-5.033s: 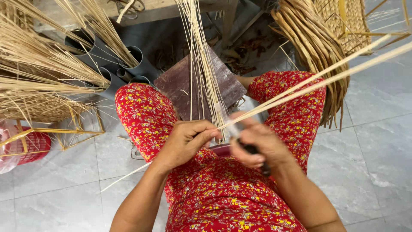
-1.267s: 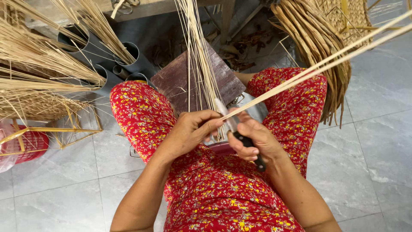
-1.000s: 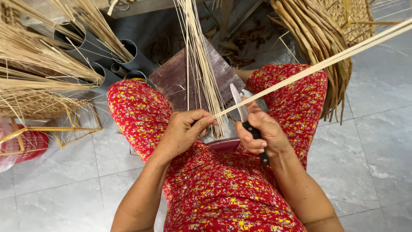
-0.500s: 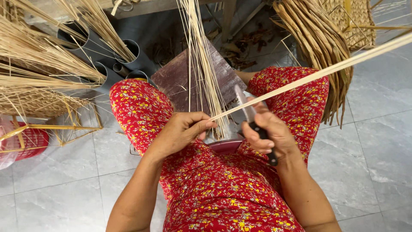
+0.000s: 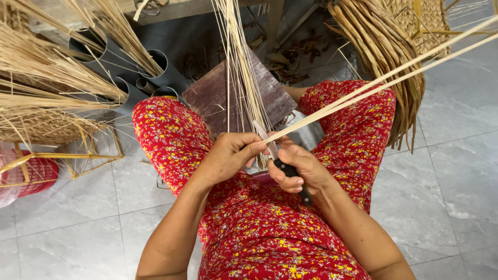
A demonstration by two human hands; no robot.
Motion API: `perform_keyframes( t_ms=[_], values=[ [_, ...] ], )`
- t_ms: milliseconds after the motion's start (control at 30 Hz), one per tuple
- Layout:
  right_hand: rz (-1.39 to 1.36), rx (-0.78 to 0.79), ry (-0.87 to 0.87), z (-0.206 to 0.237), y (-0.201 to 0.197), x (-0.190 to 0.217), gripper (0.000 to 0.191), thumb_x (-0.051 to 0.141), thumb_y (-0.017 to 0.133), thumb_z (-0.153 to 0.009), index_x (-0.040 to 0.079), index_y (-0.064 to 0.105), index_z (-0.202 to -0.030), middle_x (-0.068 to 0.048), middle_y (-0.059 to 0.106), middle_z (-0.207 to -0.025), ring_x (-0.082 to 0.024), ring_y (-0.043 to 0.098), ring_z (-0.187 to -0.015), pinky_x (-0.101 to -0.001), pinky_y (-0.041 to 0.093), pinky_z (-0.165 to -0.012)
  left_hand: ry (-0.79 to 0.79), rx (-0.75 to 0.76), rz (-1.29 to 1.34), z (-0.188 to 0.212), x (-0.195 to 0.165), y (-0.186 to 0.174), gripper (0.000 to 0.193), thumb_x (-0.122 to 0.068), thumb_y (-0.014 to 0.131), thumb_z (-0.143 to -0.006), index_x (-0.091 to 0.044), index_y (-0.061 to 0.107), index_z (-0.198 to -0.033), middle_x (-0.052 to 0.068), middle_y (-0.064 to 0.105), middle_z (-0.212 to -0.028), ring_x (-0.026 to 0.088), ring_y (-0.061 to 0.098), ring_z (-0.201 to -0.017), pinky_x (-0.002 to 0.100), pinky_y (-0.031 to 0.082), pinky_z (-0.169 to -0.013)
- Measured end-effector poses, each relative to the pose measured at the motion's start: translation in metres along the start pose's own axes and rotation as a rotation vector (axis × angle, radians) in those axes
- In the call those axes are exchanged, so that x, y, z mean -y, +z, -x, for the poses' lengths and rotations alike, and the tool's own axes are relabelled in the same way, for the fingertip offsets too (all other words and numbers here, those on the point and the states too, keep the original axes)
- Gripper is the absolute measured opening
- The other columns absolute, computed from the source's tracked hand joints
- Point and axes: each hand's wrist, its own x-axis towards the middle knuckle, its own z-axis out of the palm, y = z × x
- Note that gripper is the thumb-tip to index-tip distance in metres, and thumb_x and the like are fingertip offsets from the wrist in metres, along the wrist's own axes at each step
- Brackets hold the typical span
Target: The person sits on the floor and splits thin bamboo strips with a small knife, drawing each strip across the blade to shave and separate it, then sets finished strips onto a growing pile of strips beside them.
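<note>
Knife gripped by black handle in right hand, fingers curled tight, blade tip poking up between both hands toward near end of long pale cane strip. Left hand closed in narrow pinch on that same end, thumb and forefinger pressing just beside blade. Strip running from the pinch up and away past right hand, out of view at far upper right, looking already parted into two thin lengths along most of its run, though the exact start of the split cannot be told.

Advice for this step, as judgement only: keep edge angled away from left thumb; hold pinch close to blade so strip cannot twist; draw with steady, shallow pressure and follow the grain rather than cutting across it; keep strip taut and in line with right forearm; let lap in red flowered cloth steady both wrists.

Beyond the hands: dark wooden board with bundle of thin splints standing over it. Out past left hand: grey tubes stuffed with straw. Out past right hand: hanging sheaf of brown fibre.
</note>
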Motion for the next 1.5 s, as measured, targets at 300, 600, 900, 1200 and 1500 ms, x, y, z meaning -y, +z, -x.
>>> perform_keyframes(
  t_ms=[300,600,900,1200,1500],
  values=[
    [-0.016,-0.002,-0.057,0.015,0.0,0.015,0.051,0.03,0.062,-0.104,0.02,0.037,-0.148,-0.01,0.058,-0.077,-0.006,0.038,-0.04,-0.0198,0.031,-0.034,-0.064,-0.002,0.027,0.006,0.005,-0.008,0.028,-0.028,0.061,-0.102,-0.007,0.079,-0.097,-0.004,0.061,-0.064,0.003,0.051,-0.055,0.022,0.042,-0.05],
    [0.011,-0.108,-0.044,-0.001,-0.003,0.005,0.039,0.025,0.06,-0.105,0.018,0.039,-0.137,-0.01,0.059,-0.075,-0.006,0.039,-0.041,-0.0189,0.03,-0.034,-0.05,-0.027,0.01,0.001,0.025,0.006,0.024,-0.025,0.063,-0.101,-0.004,0.075,-0.097,0.0,0.071,-0.072,0.006,0.063,-0.065,0.025,0.053,-0.06],
    [0.382,-0.36,0.086,-0.027,-0.013,-0.018,0.035,0.026,0.053,-0.104,0.021,0.044,-0.137,-0.005,0.059,-0.069,-0.005,0.041,-0.041,-0.0201,0.032,-0.035,0.429,-0.385,-0.353,-0.016,0.005,-0.005,0.05,-0.021,0.07,-0.094,-0.005,0.059,-0.14,0.014,0.073,-0.121,0.023,0.07,-0.106,0.037,0.056,-0.088],
    [0.525,-0.415,0.116,-0.059,-0.052,-0.032,0.04,0.023,0.055,-0.102,0.014,0.045,-0.141,-0.007,0.063,-0.07,-0.008,0.044,-0.042,-0.024,0.034,-0.035,0.162,-0.283,0.491,-0.071,0.088,0.011,0.027,-0.021,0.056,-0.106,0.001,0.068,-0.113,0.008,0.074,-0.097,0.017,0.073,-0.09,0.033,0.063,-0.076],
    [0.445,-0.395,0.088,-0.065,-0.087,-0.036,0.053,0.025,0.057,-0.102,0.0,0.049,-0.148,-0.007,0.064,-0.069,-0.008,0.048,-0.042,-0.022,0.036,-0.037,0.356,-0.297,0.435,-0.067,0.106,0.015,0.024,-0.017,0.054,-0.109,0.003,0.068,-0.108,0.009,0.073,-0.097,0.019,0.075,-0.092,0.033,0.061,-0.082]
  ],
)
